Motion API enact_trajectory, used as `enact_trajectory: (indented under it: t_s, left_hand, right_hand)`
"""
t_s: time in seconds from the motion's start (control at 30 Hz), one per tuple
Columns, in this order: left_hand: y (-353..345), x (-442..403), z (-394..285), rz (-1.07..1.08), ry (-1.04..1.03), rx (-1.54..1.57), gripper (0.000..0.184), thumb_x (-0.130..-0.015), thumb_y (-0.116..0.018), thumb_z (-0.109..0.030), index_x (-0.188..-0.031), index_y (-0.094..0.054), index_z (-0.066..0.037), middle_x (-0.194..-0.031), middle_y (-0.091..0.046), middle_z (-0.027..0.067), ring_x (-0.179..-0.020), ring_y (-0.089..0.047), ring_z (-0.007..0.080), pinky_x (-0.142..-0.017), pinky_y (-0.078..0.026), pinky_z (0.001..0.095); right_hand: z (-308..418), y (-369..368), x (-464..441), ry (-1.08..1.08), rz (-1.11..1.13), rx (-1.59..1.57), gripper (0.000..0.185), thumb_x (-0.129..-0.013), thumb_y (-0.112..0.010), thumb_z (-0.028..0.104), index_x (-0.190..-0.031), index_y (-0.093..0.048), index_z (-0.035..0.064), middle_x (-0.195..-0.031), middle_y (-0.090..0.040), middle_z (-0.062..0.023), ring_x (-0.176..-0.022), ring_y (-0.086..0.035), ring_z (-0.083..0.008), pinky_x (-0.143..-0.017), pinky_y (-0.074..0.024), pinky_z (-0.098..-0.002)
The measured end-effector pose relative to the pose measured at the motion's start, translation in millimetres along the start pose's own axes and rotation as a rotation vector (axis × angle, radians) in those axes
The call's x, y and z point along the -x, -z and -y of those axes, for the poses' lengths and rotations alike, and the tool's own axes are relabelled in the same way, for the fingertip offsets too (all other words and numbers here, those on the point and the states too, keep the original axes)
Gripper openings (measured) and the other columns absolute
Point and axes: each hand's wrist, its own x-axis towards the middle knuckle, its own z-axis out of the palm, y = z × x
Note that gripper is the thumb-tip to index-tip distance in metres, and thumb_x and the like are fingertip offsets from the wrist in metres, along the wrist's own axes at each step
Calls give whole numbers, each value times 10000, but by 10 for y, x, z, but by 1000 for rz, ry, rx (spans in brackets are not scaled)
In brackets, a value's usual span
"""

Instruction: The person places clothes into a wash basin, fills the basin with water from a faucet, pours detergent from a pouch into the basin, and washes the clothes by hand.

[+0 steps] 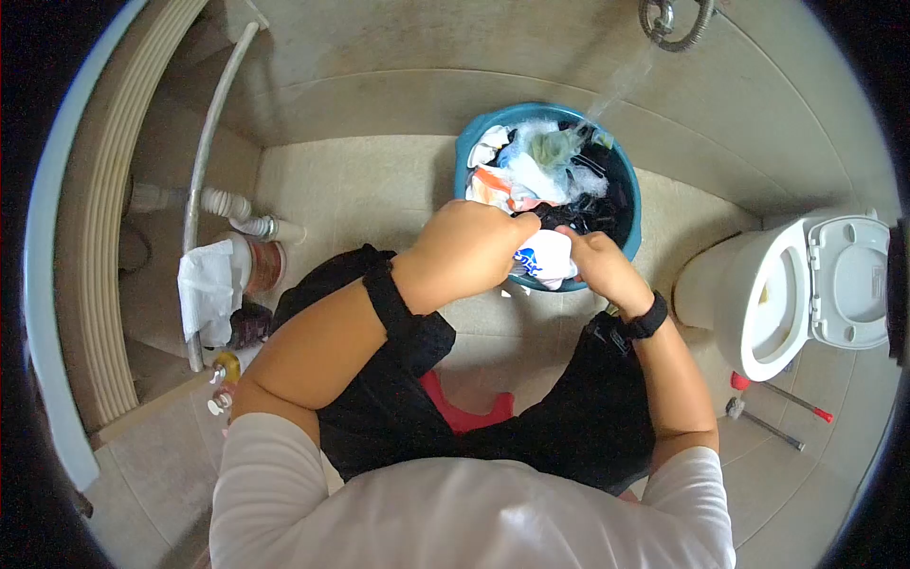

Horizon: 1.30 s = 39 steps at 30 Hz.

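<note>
A white piece with blue print (543,258) is held at the near rim of the blue basin, and I cannot tell whether it is cloth or a packet. My left hand (471,248) is closed on its left side, thumb toward the basin. On its right side, my right hand (604,269) grips it with bent fingers. Behind both hands, the blue basin (630,204) is full of wet, piled clothes (545,175), white, orange and black. Water (616,93) runs down into it from above, with suds on top.
A coiled metal hose (697,28) hangs above the basin at the back wall. To the right is a toilet (773,299) with its lid up, and two brushes (770,425) lie near it. Bottles (225,384), a pipe (210,142) and a white cloth (207,284) are at the left.
</note>
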Motion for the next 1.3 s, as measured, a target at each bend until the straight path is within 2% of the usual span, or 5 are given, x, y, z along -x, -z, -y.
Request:
enact_trajectory:
  t_s: [0.2,0.6,1.0,1.2,1.3]
  left_hand:
    - [224,90,125,-155,101,50,255,-679,-644,-169,-900,-571,-64,-722,-602,183,-686,-589,376,-599,-462,444]
    - [541,969,1266,-361,591,-127,324,-701,-673,-271,-901,-565,-41,-841,-620,197,-808,-589,376,-685,-462,422]
    - [-754,2291,2409,-391,1103,-173,398,-709,-688,-291,-931,-510,-12,-890,-600,221,-848,-576,392,-715,-448,448]
    - [-540,2267,1876,-151,1374,-157,478,-676,-716,-306,-967,-484,-7,-941,-592,217,-889,-572,379,-751,-452,442]
    - [-625,2360,2097,-127,1146,-159,577,-668,-719,-318,-1070,-467,11,-1048,-556,215,-959,-548,360,-810,-436,418]
  right_hand:
    - [-74,198,-82,-105,40,-275,669,-839,-306,650,-498,-480,101,-446,-413,8,-370,-355,-92,-362,-277,-221]
    - [-141,779,-209,91,-182,-814,245,-888,-488,246,-969,-504,15,-878,-569,-103,-759,-563,-192,-701,-511,-324]
    - [199,1043,-1111,-16,-97,-1306,245,-880,-416,102,-1081,-403,-38,-1160,-414,-274,-1051,-459,-356,-891,-454,-449]
    - [364,1073,-1481,13,-141,-1523,280,-867,-412,46,-1125,-382,-58,-1163,-423,-253,-1061,-461,-388,-917,-431,-491]
    - [356,1086,-1513,44,-212,-1575,282,-863,-402,23,-1132,-377,-58,-1140,-437,-240,-1058,-463,-389,-916,-429,-498]
